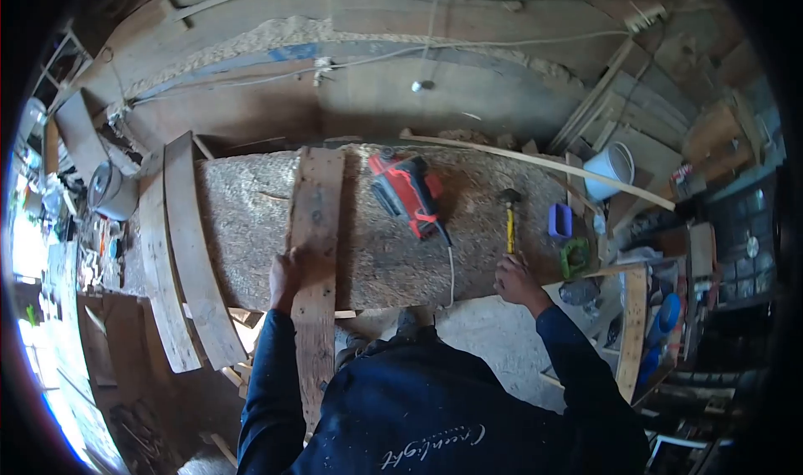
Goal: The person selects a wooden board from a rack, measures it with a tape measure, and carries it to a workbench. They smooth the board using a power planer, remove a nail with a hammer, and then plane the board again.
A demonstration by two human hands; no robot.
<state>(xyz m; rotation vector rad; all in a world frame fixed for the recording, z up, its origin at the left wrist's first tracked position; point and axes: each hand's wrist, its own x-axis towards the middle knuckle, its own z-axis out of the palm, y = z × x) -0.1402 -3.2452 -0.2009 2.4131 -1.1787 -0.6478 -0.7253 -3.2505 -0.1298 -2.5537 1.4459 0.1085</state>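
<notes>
My left hand (285,276) grips the left edge of a long wooden plank (319,203), which lies across the workbench and sticks out past its front edge toward me. In my right hand (517,279) is a hammer (510,222) with a yellow handle and a dark head, pointing away from me over the bench's right half. Between the plank and the hammer rests a red and black power tool (407,192), perhaps a planer or belt sander, its cord hanging off the front edge.
Two more planks (192,249) lie across the left end of the rough-topped workbench (385,262). A purple container (560,221) and a green holder (575,257) sit at the right end. A long wood strip (544,162) runs along the back. White buckets (611,171) stand beyond.
</notes>
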